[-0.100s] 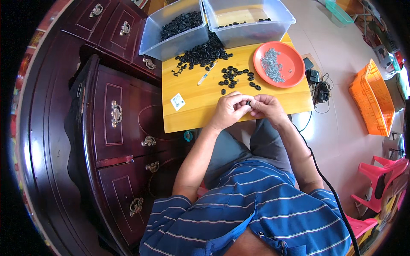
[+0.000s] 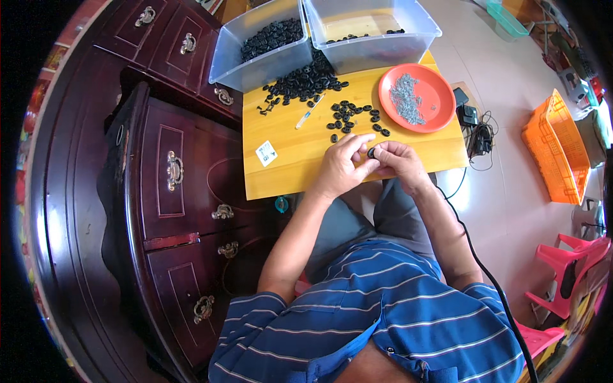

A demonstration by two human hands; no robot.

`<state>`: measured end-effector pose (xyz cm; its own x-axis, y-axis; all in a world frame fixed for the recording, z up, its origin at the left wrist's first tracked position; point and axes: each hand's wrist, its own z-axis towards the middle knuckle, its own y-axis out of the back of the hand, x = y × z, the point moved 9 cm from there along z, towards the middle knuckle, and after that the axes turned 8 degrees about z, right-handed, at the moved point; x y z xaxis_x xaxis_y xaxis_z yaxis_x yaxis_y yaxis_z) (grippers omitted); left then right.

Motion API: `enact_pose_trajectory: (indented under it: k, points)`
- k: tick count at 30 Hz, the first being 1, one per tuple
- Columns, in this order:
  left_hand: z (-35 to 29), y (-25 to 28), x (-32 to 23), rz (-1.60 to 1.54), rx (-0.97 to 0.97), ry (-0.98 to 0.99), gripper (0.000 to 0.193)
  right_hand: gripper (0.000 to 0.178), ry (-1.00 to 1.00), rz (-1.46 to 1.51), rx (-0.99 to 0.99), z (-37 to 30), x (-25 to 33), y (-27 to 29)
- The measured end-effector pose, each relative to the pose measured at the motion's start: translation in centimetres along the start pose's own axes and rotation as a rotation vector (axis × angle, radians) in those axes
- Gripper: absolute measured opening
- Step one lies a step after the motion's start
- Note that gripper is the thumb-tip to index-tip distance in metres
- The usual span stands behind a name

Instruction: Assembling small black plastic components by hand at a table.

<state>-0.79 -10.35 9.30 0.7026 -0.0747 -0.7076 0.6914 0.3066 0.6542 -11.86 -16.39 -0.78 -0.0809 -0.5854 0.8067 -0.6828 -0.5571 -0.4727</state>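
Note:
A small oval black plastic piece [image 2: 371, 153] is pinched between the thumb and fingers of my right hand [image 2: 400, 163], just above the table's front edge. Facing it from the left is my left hand [image 2: 345, 164], its index finger and thumb spread apart around the piece without a visible grip. The left thumb tip lies close to the right fingers; whether they touch I cannot tell. Beyond my hands, several similar black ovals [image 2: 345, 110] are scattered on the yellow wooden table [image 2: 281, 175]. To their right, a red plate [image 2: 440, 120] holds a heap of small grey metal pieces [image 2: 405, 99].
Two clear plastic bins [image 2: 255, 71] [image 2: 383, 54] stand at the back, with a pile of black pieces [image 2: 306, 82] before them. A thin pen-like tool [image 2: 306, 115] and a white card [image 2: 265, 153] lie left. Dark drawers [image 2: 169, 172] flank the table; an orange basket [image 2: 557, 150] stands right.
My left index finger and thumb have parted from the black piece, which stays in my right hand and now shows more fully.

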Motion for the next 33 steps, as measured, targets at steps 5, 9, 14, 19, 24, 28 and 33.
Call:
enact_pose_trajectory:
  k: [5,9,14,19,24,28,33]
  points:
    - [-0.1,0.9,-2.7,0.316,-0.195,-0.087,0.046,0.014,0.035,0.283,-0.005,0.0,-0.1,-1.2]
    - [-0.2,0.4,-2.3,0.407,-0.183,-0.114,0.038,0.012,0.048,0.426,-0.001,0.2,-0.6,-1.3]
    - [-0.2,0.2,-2.3,0.348,-0.178,-0.097,0.031,0.013,0.011,0.467,-0.004,0.2,-1.5,-0.6]
    - [-0.2,0.2,-2.5,0.311,-0.172,-0.099,0.029,0.013,-0.018,0.474,-0.017,-0.1,-1.5,-0.7]
    - [-0.2,0.2,-2.8,0.324,-0.161,-0.120,0.029,0.013,-0.027,0.469,-0.012,-0.1,-1.8,-0.4]
    - [-0.1,0.1,-3.1,0.338,-0.144,-0.122,0.028,0.012,-0.006,0.469,-0.018,0.1,-2.0,0.1]
    - [-0.3,0.1,-3.4,0.349,-0.184,-0.188,0.022,0.011,0.016,0.461,-0.036,-0.3,-1.7,0.0]
